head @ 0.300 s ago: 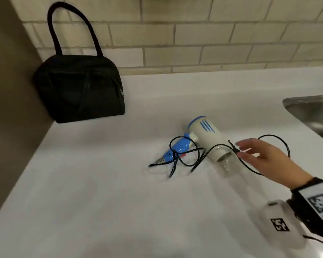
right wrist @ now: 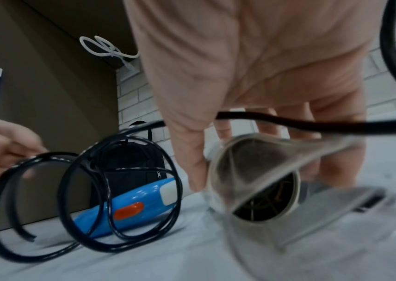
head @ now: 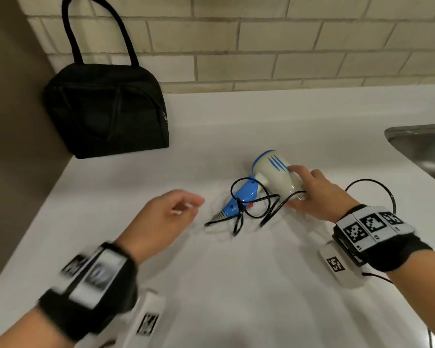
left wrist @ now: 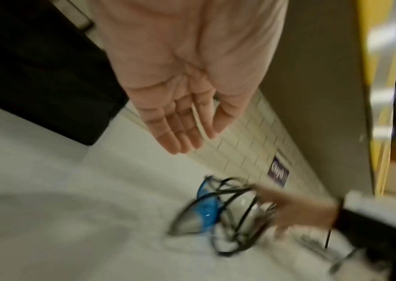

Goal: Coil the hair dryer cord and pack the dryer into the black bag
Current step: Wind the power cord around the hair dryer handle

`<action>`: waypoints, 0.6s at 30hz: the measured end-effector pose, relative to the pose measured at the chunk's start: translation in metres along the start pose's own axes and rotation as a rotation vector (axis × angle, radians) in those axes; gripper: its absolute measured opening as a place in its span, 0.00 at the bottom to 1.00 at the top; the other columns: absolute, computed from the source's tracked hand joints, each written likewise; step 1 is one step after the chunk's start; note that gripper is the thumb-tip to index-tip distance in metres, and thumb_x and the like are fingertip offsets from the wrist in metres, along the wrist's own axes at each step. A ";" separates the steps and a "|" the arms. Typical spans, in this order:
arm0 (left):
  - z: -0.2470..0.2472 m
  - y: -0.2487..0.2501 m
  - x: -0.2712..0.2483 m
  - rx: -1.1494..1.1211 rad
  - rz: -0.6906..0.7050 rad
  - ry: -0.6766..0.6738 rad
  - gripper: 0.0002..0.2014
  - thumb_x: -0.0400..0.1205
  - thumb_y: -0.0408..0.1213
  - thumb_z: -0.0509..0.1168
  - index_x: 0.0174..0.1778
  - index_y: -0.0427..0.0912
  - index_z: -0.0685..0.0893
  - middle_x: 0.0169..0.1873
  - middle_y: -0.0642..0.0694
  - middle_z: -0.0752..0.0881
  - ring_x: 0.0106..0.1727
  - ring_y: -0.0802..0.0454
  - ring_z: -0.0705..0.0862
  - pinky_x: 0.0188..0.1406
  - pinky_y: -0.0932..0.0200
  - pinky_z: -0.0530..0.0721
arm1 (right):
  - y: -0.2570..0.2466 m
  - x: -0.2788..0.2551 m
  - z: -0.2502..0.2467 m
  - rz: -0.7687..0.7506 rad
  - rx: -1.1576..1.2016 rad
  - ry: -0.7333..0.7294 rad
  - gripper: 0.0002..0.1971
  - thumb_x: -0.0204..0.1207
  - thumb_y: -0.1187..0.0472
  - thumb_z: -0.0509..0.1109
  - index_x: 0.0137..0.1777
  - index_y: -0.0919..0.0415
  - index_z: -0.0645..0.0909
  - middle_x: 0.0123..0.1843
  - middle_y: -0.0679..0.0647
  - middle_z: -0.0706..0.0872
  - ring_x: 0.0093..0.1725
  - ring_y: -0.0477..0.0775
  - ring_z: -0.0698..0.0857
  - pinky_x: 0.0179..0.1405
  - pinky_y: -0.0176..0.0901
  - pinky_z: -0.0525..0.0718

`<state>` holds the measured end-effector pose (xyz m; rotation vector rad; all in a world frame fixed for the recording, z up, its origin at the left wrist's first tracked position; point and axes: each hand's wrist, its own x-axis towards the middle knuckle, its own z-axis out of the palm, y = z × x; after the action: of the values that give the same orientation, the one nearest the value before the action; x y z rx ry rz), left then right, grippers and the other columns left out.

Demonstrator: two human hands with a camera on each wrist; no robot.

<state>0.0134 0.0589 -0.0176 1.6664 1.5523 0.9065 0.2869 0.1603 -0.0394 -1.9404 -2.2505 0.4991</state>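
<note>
A white hair dryer (head: 271, 173) with a blue handle (head: 239, 200) lies on its side mid-counter. Its black cord (head: 258, 209) sprawls in loose loops over the handle and trails off to the right. My right hand (head: 304, 189) grips the dryer's barrel (right wrist: 252, 180) at the clear nozzle end, thumb on one side and fingers on the other. My left hand (head: 186, 205) hovers just left of the handle, holding nothing, fingers straight (left wrist: 180, 131). The black bag (head: 106, 109) stands upright at the back left against the wall, its handles up.
The white counter (head: 236, 285) runs up to a tiled wall (head: 286, 46) behind. A brown side panel (head: 10, 121) bounds the left edge beside the bag. A steel sink (head: 425, 146) is sunk into the counter at the far right.
My right hand has moved off the cord onto the dryer's barrel and closed round it. My left hand has come into view, reaching toward the handle.
</note>
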 end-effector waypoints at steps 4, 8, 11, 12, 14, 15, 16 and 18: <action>0.037 -0.016 0.055 0.148 -0.151 -0.154 0.18 0.78 0.39 0.64 0.65 0.44 0.75 0.60 0.48 0.80 0.55 0.56 0.78 0.56 0.64 0.74 | 0.005 -0.001 0.004 -0.100 0.055 -0.035 0.35 0.70 0.59 0.70 0.74 0.45 0.57 0.65 0.62 0.70 0.53 0.64 0.81 0.51 0.45 0.76; 0.074 -0.016 0.069 0.123 -0.270 -0.316 0.28 0.72 0.44 0.71 0.66 0.42 0.71 0.61 0.44 0.82 0.59 0.48 0.81 0.62 0.52 0.79 | 0.008 -0.002 0.006 -0.217 0.111 -0.010 0.24 0.75 0.61 0.66 0.68 0.40 0.69 0.72 0.58 0.69 0.61 0.60 0.79 0.60 0.42 0.72; 0.082 -0.012 0.071 0.237 -0.271 -0.299 0.22 0.70 0.44 0.71 0.57 0.40 0.76 0.52 0.45 0.83 0.52 0.49 0.81 0.49 0.57 0.78 | 0.004 -0.005 0.006 -0.257 0.130 -0.025 0.15 0.78 0.61 0.61 0.61 0.47 0.79 0.72 0.58 0.72 0.68 0.57 0.75 0.59 0.34 0.66; 0.082 -0.009 0.070 0.265 -0.287 -0.308 0.19 0.70 0.44 0.71 0.53 0.40 0.77 0.48 0.46 0.82 0.48 0.49 0.81 0.45 0.58 0.77 | 0.003 -0.007 0.003 -0.287 0.145 -0.041 0.13 0.78 0.61 0.61 0.59 0.50 0.81 0.69 0.57 0.74 0.67 0.55 0.75 0.57 0.29 0.66; 0.078 -0.009 0.069 0.245 -0.318 -0.320 0.14 0.69 0.43 0.71 0.44 0.42 0.77 0.39 0.47 0.81 0.40 0.51 0.80 0.37 0.61 0.76 | 0.001 -0.012 -0.008 -0.316 0.208 -0.040 0.12 0.78 0.63 0.61 0.56 0.56 0.83 0.59 0.51 0.78 0.60 0.50 0.78 0.53 0.15 0.65; 0.076 -0.011 0.068 0.161 -0.345 -0.301 0.11 0.69 0.40 0.69 0.39 0.41 0.75 0.32 0.46 0.81 0.33 0.52 0.80 0.30 0.63 0.76 | 0.000 -0.016 -0.017 -0.321 0.249 -0.051 0.10 0.77 0.65 0.63 0.52 0.58 0.85 0.51 0.47 0.81 0.53 0.47 0.80 0.49 0.13 0.66; 0.071 -0.011 0.065 0.051 -0.386 -0.274 0.08 0.70 0.37 0.68 0.36 0.40 0.74 0.26 0.46 0.79 0.25 0.54 0.77 0.23 0.65 0.75 | 0.003 -0.018 -0.028 -0.314 0.322 -0.074 0.09 0.75 0.67 0.65 0.46 0.56 0.86 0.41 0.42 0.84 0.44 0.43 0.82 0.42 0.15 0.70; 0.061 -0.015 0.059 -0.149 -0.450 -0.220 0.07 0.73 0.31 0.64 0.33 0.38 0.71 0.19 0.44 0.76 0.15 0.55 0.71 0.14 0.67 0.70 | 0.015 -0.028 -0.057 -0.262 0.430 -0.209 0.02 0.64 0.60 0.74 0.35 0.51 0.85 0.25 0.40 0.86 0.26 0.38 0.78 0.27 0.21 0.74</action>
<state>0.0603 0.1172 -0.0601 1.1971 1.5739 0.5648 0.3231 0.1444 0.0122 -1.4188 -2.2287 1.0824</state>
